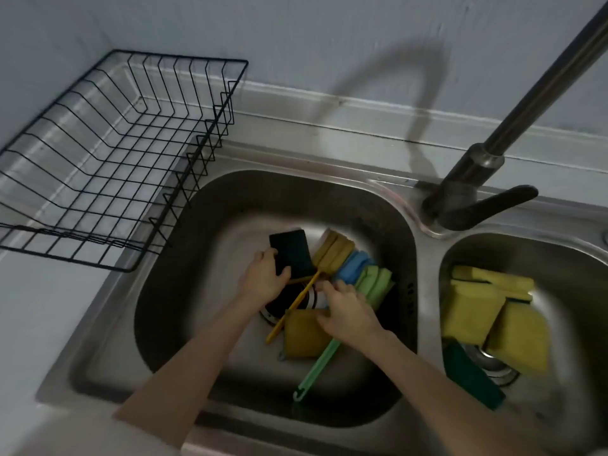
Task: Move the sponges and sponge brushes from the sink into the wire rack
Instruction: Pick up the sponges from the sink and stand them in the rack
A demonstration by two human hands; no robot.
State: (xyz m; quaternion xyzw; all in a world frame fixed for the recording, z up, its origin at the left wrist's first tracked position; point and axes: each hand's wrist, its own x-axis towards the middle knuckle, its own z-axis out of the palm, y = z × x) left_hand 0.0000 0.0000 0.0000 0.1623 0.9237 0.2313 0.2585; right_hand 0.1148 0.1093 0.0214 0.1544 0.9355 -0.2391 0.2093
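Sponges (470,311) unmarked; left hand (265,278) grips dark sponge (291,253).

A black wire rack (108,153) is seen standing on the table at the left rim of a stainless-steel double sink (108,324), with nothing in it. In the left basin, a dark green rectangular sponge (292,250) is gripped at its near end by the left hand (263,278). The right hand (345,315) is laid, fingers curled, over a mustard-yellow sponge (302,337) and the green plastic handle of a sponge brush (317,368). A yellow-handled sponge brush (296,304) is seen between the two hands, its head beside a blue brush head (353,266) and a light green one (376,283). In the right basin, yellow sponges (477,307) and a dark green sponge (473,378) are piled over the drain. A dark metal tap (473,192) is mounted at the sink's far rim.
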